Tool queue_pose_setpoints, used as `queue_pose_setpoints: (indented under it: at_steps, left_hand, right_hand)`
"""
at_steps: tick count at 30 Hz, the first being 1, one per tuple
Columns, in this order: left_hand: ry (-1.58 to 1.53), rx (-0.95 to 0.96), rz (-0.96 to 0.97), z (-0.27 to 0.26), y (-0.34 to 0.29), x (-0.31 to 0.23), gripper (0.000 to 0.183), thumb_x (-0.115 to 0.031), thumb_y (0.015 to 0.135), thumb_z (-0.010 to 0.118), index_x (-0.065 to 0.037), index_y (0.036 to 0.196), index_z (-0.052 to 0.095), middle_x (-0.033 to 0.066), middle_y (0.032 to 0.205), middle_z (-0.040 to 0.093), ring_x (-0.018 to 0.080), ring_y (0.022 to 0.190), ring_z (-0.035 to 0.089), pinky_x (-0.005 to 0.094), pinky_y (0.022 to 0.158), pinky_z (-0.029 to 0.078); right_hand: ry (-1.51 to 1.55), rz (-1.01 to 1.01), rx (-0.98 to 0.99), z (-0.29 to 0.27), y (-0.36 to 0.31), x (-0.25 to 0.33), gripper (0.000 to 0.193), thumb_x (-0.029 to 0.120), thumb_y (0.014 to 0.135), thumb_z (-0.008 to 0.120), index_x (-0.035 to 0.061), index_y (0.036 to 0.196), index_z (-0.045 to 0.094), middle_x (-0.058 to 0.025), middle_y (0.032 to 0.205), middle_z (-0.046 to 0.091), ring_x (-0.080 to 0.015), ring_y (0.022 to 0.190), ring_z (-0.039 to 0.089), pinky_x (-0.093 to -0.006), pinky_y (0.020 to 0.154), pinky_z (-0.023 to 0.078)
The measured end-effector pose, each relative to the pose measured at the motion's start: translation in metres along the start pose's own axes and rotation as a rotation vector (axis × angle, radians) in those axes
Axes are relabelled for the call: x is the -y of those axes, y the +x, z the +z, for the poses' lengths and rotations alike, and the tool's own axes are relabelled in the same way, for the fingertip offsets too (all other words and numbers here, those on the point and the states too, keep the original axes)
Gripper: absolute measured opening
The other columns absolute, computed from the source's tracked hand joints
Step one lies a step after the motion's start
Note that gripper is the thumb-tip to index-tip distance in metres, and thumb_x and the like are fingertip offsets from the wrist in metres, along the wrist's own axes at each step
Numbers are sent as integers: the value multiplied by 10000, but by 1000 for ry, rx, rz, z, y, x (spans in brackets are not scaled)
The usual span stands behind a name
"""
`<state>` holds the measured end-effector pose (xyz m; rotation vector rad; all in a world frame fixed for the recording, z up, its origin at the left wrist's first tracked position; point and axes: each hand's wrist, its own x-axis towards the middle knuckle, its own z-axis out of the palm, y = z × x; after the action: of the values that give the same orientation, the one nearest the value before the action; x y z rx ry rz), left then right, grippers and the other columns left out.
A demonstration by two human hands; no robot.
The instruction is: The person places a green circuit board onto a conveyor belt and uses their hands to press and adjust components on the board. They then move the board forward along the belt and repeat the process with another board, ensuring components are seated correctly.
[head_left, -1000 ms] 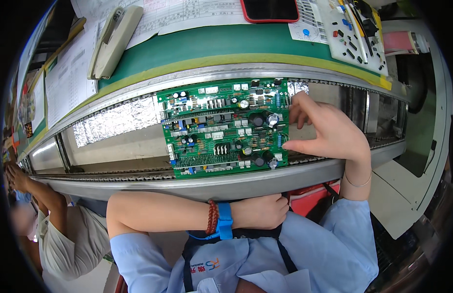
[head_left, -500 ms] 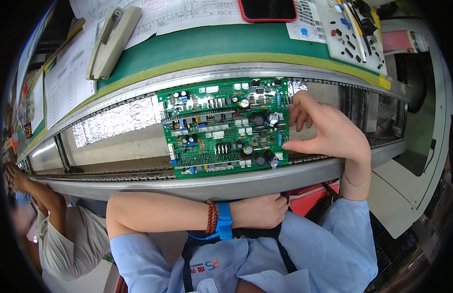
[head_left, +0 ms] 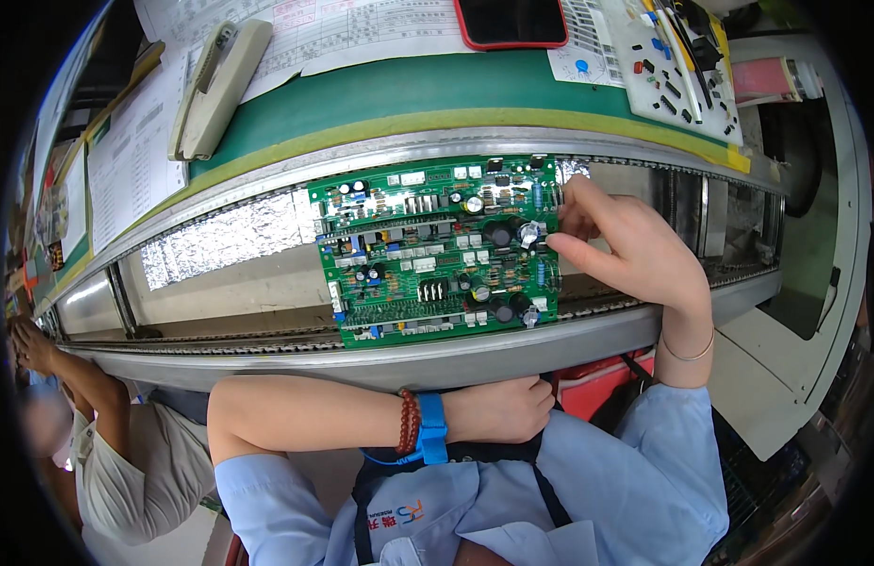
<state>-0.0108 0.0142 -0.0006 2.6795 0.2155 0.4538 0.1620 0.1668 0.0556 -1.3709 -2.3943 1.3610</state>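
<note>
The green board (head_left: 437, 247) sits on the conveyor rails (head_left: 267, 341) where it was a second ago, the right hand (head_left: 635, 247) still at its right edge, fingertips pinched at a component there, while the left hand (head_left: 498, 410) stays loosely curled, empty, below the rail.

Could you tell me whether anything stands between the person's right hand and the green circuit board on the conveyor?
Nothing visible does. The right hand is already at the right edge of the green circuit board, its fingertips against the components there. The left hand rests below the rail.
</note>
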Motion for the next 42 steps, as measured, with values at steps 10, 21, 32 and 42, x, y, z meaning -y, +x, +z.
queue_pose_setpoints:
  at_steps: [10, 21, 32, 42]
  left_hand:
    - [-27, -24, -21, 4, -1, -1, 111, -176, 734, 546, -71, 709, 573, 11, 716, 505, 143, 714, 501, 259, 651, 388]
    - [-23, -6, -17, 2, -1, 0, 131, -186, 736, 545, -64, 730, 591, 10, 728, 524, 141, 716, 508, 259, 655, 391]
    - [-13, -36, -28, 4, -1, -1, 111, -182, 730, 545, -75, 707, 568, 10, 728, 518, 147, 710, 517, 263, 676, 404]
    - [-33, -22, -24, 4, -2, -1, 109, -179, 743, 545, -75, 719, 567, 12, 737, 520, 145, 725, 520, 261, 687, 404]
  right_hand:
    - [17, 97, -143, -5, 1, 10, 273, 219, 858, 625, -19, 761, 534, -120, 632, 580, -236, 558, 580, -327, 527, 432]
    - [60, -341, -234, -4, -2, 12, 110, 13, 745, 644, 23, 853, 635, -61, 715, 519, -165, 579, 505, -263, 509, 391]
    - [-272, -379, -382, 3, 5, 14, 308, 55, 686, 624, 79, 985, 694, -63, 843, 490, -228, 770, 465, -345, 704, 376]
    - [-279, -366, -420, -4, 3, 18, 361, 29, 672, 599, 92, 1017, 689, -58, 831, 478, -231, 777, 465, -337, 721, 370]
